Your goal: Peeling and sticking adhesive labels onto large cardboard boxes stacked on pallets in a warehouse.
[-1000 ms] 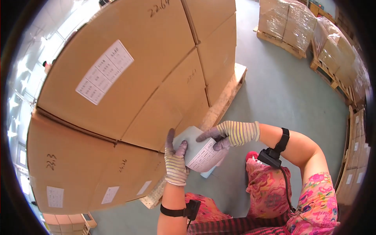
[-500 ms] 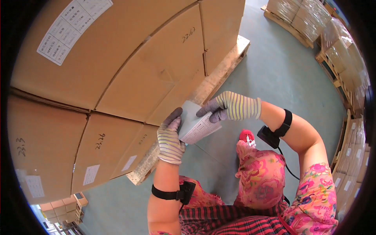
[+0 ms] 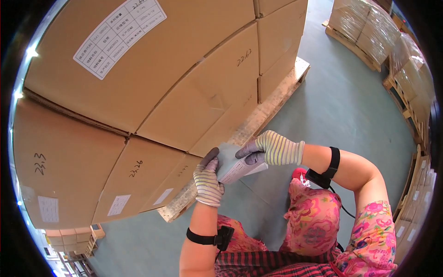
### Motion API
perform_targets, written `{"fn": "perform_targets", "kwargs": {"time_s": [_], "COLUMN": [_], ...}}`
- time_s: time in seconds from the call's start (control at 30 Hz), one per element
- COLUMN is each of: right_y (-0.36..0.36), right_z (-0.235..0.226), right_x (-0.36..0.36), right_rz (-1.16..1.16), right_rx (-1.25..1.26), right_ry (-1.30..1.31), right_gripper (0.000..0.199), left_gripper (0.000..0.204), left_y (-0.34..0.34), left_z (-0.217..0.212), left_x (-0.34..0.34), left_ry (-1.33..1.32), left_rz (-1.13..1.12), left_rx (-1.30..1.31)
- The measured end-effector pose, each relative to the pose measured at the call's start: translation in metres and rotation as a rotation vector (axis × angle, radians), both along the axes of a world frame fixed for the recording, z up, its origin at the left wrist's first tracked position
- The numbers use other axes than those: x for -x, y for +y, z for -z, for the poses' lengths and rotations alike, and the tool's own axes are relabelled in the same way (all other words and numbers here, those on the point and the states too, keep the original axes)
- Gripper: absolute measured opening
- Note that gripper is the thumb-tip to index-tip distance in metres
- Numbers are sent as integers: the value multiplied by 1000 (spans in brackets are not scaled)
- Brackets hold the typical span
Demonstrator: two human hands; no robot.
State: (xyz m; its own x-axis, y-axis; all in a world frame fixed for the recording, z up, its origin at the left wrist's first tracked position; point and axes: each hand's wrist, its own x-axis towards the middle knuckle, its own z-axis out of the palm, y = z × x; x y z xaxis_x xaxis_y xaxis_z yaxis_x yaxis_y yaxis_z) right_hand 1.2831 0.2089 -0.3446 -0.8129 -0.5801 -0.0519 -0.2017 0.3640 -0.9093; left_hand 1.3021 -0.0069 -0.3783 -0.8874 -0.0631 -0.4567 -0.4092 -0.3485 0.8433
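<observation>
In striped, grey-fingered work gloves, both my hands hold a small wad of label sheets [image 3: 236,170] in front of the stacked cartons. My left hand [image 3: 208,181] grips its left edge, thumb pointing up along the side. From the right, my right hand [image 3: 276,148] pinches the upper part with thumb and fingers. The printed face of the wad is tilted toward me, and a pale blank sheet shows behind it. Whether a label is being parted from its backing, I cannot tell. A large carton [image 3: 184,37] with a printed label [image 3: 121,37] rises at the upper left.
More cartons [image 3: 69,161] with handwritten figures and white labels stand beside it on a wooden pallet [image 3: 281,94]. Film-wrapped cartons [image 3: 364,27] on pallets line the right side. Grey floor [image 3: 332,97] runs between. Further cartons [image 3: 69,240] sit at the lower left.
My view has shifted, so the cartons and hands appear lower and to the right. My right fingers have moved slightly along the label sheets, still held by both hands.
</observation>
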Motion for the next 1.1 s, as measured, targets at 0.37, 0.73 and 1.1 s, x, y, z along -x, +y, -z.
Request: {"fn": "perform_targets", "kwargs": {"time_s": [0.37,0.73,1.1], "right_y": [-44,-58,-8], "right_z": [-44,-49,-51], "right_x": [53,85,77], "right_rz": [259,525,771], "right_rx": [120,141,-246], "right_ry": [521,799,519], "right_gripper": [19,22,66], "left_gripper": [25,60,44], "left_y": [-55,-3,2], "left_z": [65,-50,-48], "left_x": [3,69,52], "left_ry": [297,377,266], "left_rz": [125,2,63], "left_rx": [685,475,171]}}
